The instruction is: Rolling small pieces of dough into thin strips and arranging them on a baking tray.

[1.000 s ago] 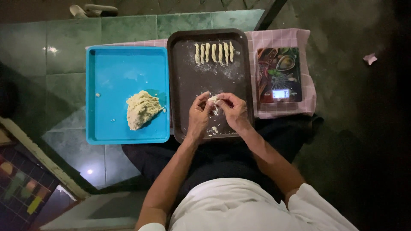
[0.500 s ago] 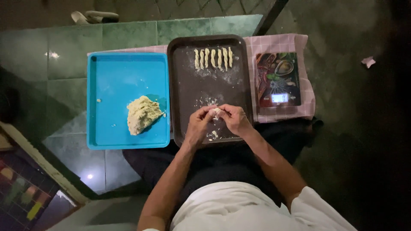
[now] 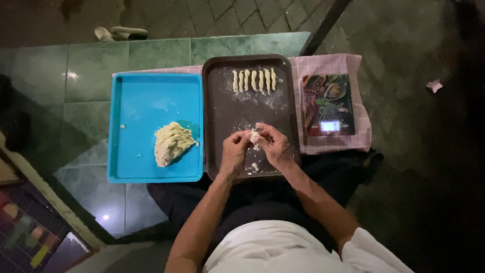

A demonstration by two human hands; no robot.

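Both of my hands meet over the near half of a dark brown baking tray (image 3: pixel 217 101). My left hand (image 3: pixel 235 150) and my right hand (image 3: pixel 273 145) pinch a small pale piece of dough (image 3: pixel 254 135) between their fingertips. Several twisted dough sticks (image 3: pixel 254 80) lie in a row at the far end of the same tray. Crumbs and flour (image 3: pixel 254 167) are scattered under my hands. To the left, a lump of dough (image 3: pixel 172 142) rests in a bright blue tray (image 3: pixel 136 101).
A kitchen scale (image 3: pixel 328 105) with a lit display sits on a pink checked cloth (image 3: pixel 353 65) right of the brown tray. The trays lie on a green tiled floor (image 3: pixel 76 76). A pair of sandals (image 3: pixel 120 33) lies at the far edge.
My hands stay together over the tray's near half, working the small dough piece between the fingertips. The view has shifted slightly; the trays and dough lump have not moved.
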